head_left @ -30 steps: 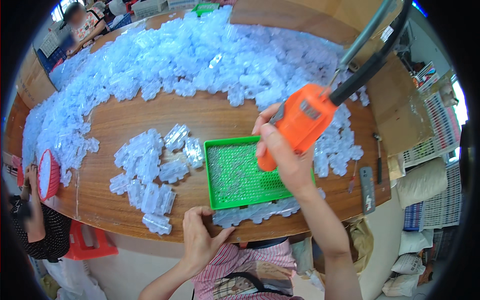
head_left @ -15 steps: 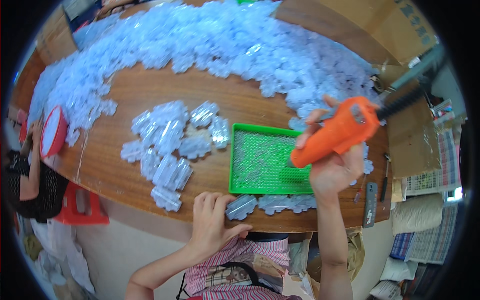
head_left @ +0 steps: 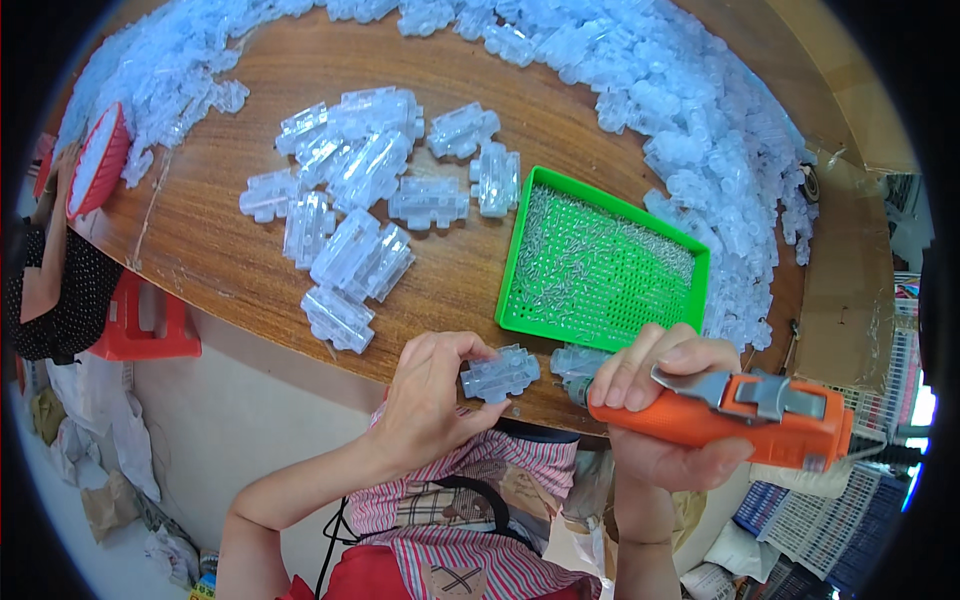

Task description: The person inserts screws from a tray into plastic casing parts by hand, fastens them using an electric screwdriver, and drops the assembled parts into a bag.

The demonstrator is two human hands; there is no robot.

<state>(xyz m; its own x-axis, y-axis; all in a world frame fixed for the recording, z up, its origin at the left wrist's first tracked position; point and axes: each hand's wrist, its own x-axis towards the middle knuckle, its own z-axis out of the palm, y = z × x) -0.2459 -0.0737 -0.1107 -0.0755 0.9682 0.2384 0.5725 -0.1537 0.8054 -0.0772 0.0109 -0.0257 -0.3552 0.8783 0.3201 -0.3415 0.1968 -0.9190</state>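
1. Nearest on my feed is the wearer's pink-and-white striped cloth apron [head_left: 490, 560], at six o'clock from the pale, see-through plastic piece [head_left: 500, 373], which I take as my dial's centre, twelve pointing away from the wearer.
2. That plastic piece lies at the near edge of the brown wood-grain table [head_left: 200, 230]. I see the bare left hand [head_left: 432, 395] at nine o'clock, its forefinger and thumb pinching the piece's left end.
3. Between three and four o'clock I have the bare right hand [head_left: 660, 462], its fingers wrapped around an orange handheld driver [head_left: 740, 432] with a grey metal lever. The driver lies nearly level, nose toward nine.
4. At three o'clock sits a second see-through plastic piece [head_left: 575, 362], partly covered by the right hand. The driver's nose is just beside it; I cannot tell whether they touch.
5. Between one and two o'clock I find a green rectangular plastic tray [head_left: 620, 212], with small silvery metal screws [head_left: 575, 230] scattered over its perforated floor.
6. Around eleven o'clock lies a loose cluster of similar see-through pieces [head_left: 370, 170], some stacked.
7. Farther out, a big bluish heap of see-through pieces [head_left: 720, 190] arcs from ten to half past two.
8. At ten o'clock I make out a red slotted plastic basket [head_left: 103, 165], near a co-worker in black dotted clothing [head_left: 70, 300].
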